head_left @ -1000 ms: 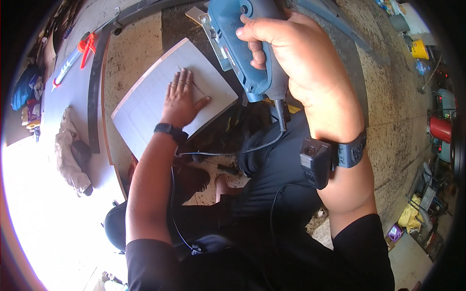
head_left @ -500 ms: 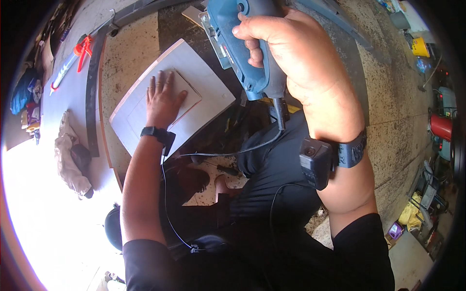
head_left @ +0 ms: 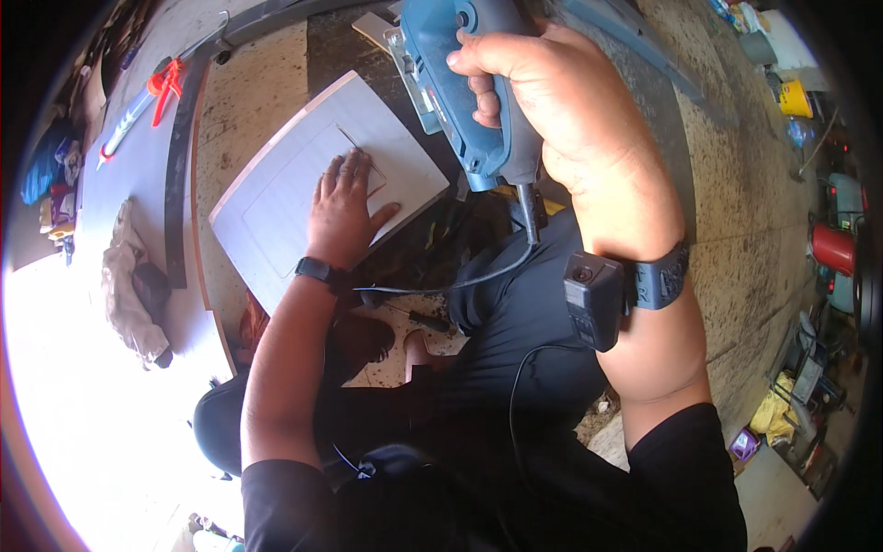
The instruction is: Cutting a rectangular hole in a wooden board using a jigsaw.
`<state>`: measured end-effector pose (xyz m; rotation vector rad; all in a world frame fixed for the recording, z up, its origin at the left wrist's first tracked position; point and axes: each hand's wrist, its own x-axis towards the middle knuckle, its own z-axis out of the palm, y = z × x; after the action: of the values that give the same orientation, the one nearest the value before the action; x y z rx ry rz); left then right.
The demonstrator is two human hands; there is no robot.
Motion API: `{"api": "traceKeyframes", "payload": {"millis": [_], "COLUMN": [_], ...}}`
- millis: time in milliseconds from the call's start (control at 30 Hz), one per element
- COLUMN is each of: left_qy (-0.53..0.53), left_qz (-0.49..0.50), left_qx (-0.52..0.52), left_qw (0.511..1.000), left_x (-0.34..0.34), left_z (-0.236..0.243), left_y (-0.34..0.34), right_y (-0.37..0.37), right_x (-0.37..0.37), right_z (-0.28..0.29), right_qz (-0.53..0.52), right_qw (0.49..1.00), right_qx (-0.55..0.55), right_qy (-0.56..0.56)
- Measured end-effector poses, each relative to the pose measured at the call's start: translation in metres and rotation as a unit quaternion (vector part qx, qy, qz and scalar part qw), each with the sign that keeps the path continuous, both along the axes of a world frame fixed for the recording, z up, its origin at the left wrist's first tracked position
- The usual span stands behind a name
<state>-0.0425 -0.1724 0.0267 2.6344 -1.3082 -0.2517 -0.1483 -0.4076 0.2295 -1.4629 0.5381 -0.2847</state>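
My right hand (head_left: 543, 92) is wrapped round the handle of a blue jigsaw (head_left: 449, 87), held up beside a white board (head_left: 280, 170). The jigsaw's metal base plate faces left, and its blade cannot be made out. On the board, my left hand (head_left: 345, 212) lies with its fingers stretched out, over part of a thin cut line (head_left: 351, 140). A faint drawn outline runs along the board's left part. What supports the board from below is mostly hidden.
A red-handled caulking gun (head_left: 164, 90) and a crumpled cloth (head_left: 127, 285) lie on a panel at left. The jigsaw's cord (head_left: 441, 288) crosses by my dark trousers. Behind it lies a screwdriver (head_left: 428, 321). A yellow container (head_left: 795, 97) stands at far right.
My left hand has slid to the right across the board, from beside the cut outline to over it. The jigsaw and my right hand have hardly moved.
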Motion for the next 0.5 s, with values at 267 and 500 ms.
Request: {"api": "traceKeyframes", "payload": {"millis": [267, 500], "left_qy": [0.022, 0.015], "left_qz": [-0.079, 0.042], "left_qx": [0.006, 0.076], "left_qw": [0.997, 0.996], "left_x": [-0.028, -0.003], "left_z": [-0.002, 0.008], "left_y": [0.008, 0.067], "right_y": [0.002, 0.005], "right_x": [0.007, 0.012], "right_z": [-0.001, -0.003], "right_qz": [-0.012, 0.01], "right_qw": [1.0, 1.0], "right_qx": [-0.005, 0.02], "right_qy": [-0.02, -0.014]}}
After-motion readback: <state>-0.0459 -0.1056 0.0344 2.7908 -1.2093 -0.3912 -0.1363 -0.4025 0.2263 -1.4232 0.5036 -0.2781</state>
